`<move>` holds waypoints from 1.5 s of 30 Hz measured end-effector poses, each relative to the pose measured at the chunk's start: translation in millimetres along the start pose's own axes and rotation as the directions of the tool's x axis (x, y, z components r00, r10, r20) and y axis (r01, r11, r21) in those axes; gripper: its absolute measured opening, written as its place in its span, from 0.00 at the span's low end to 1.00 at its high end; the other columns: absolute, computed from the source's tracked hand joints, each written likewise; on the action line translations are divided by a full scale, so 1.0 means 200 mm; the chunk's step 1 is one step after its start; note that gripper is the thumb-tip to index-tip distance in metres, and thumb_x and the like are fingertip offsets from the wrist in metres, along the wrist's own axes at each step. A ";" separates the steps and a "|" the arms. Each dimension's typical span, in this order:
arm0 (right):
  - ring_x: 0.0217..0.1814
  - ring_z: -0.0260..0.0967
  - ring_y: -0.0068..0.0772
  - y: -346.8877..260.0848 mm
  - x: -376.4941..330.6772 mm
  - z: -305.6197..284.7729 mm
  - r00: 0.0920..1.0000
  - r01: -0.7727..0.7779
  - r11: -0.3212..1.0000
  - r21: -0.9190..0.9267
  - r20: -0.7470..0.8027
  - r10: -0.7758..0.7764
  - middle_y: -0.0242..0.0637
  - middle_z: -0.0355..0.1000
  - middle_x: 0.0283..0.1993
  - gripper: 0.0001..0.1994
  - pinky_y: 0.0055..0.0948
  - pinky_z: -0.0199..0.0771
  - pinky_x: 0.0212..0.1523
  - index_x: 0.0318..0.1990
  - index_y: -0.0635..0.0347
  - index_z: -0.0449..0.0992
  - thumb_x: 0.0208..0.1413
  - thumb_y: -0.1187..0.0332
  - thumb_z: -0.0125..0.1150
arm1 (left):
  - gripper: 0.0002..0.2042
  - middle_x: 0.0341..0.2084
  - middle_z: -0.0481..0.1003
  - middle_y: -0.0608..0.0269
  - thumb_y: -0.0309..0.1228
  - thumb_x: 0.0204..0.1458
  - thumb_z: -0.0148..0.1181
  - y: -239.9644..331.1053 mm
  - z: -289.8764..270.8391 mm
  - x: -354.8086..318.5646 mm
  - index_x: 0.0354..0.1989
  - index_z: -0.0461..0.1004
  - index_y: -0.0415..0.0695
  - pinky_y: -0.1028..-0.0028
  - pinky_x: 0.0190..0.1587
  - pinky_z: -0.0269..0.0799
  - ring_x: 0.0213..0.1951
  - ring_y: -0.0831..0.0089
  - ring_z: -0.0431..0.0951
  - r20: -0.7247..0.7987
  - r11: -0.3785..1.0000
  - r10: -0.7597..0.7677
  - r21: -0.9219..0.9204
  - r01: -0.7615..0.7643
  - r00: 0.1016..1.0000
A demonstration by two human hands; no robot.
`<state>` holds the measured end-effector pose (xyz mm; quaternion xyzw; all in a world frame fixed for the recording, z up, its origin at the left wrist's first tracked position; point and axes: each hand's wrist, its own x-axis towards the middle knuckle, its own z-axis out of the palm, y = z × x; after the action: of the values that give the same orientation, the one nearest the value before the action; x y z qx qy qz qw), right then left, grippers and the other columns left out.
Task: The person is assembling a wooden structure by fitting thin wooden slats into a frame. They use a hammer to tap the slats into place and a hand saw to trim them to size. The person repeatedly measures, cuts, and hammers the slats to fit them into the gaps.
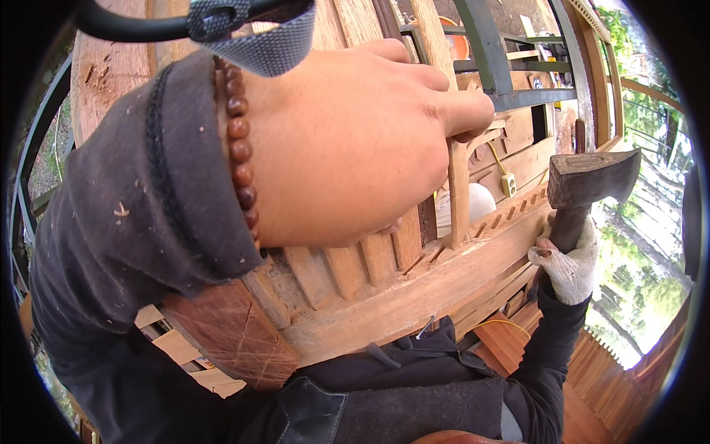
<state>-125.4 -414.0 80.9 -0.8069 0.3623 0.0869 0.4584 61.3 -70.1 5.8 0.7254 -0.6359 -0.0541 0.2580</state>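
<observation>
My bare left hand (355, 140), with a brown bead bracelet at the wrist, reaches across from the left. Its fingers are closed round a narrow wooden slat (459, 200); the thumb is mostly hidden. The slat's lower end meets a light wooden rail (384, 314) cut with a row of slots. Several other slats (345, 274) stand side by side along this rail, left of the held one. At the right, my right hand (575, 263), in a whitish glove, is closed on the handle of a hatchet (592, 177). The dark hatchet head is raised above the fist, apart from the slat.
A dark reddish wooden post (229, 333) meets the rail at lower left. Beyond the slats are a dark metal frame (484, 52), an orange bucket (457, 44) and a yellow cord with a socket (508, 183). A grey strap (255, 37) hangs at the top left.
</observation>
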 end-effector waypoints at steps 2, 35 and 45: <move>0.44 0.74 0.25 0.01 0.00 0.00 0.997 0.071 0.994 -0.083 -0.021 -0.073 0.33 0.75 0.46 0.38 0.27 0.81 0.46 0.64 0.65 0.70 0.42 0.83 0.77 | 0.09 0.49 0.77 0.63 0.29 0.48 0.65 0.00 0.00 0.01 0.36 0.87 0.42 0.66 0.59 0.73 0.54 0.67 0.78 0.002 1.000 0.014 -0.016 -0.014 1.000; 0.42 0.73 0.23 0.00 0.03 -0.01 0.993 0.119 0.966 -0.228 0.006 -0.121 0.31 0.75 0.44 0.36 0.26 0.79 0.41 0.65 0.65 0.71 0.44 0.80 0.75 | 0.17 0.44 0.75 0.61 0.36 0.42 0.73 0.03 -0.01 0.01 0.40 0.82 0.43 0.60 0.62 0.69 0.55 0.59 0.73 0.166 0.997 0.025 -0.080 -0.012 0.986; 0.34 0.68 0.20 -0.01 0.05 -0.01 0.991 0.133 0.961 -0.241 0.030 -0.129 0.31 0.71 0.41 0.32 0.24 0.74 0.33 0.63 0.64 0.70 0.46 0.83 0.69 | 0.18 0.43 0.74 0.59 0.36 0.41 0.75 0.03 0.01 0.02 0.40 0.80 0.43 0.59 0.61 0.69 0.54 0.59 0.73 0.130 0.994 0.041 -0.102 -0.028 0.991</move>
<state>-117.4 -420.8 78.4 -0.8784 0.2915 0.1059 0.3636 56.0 -74.2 7.5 0.6954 -0.6604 -0.1294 0.2521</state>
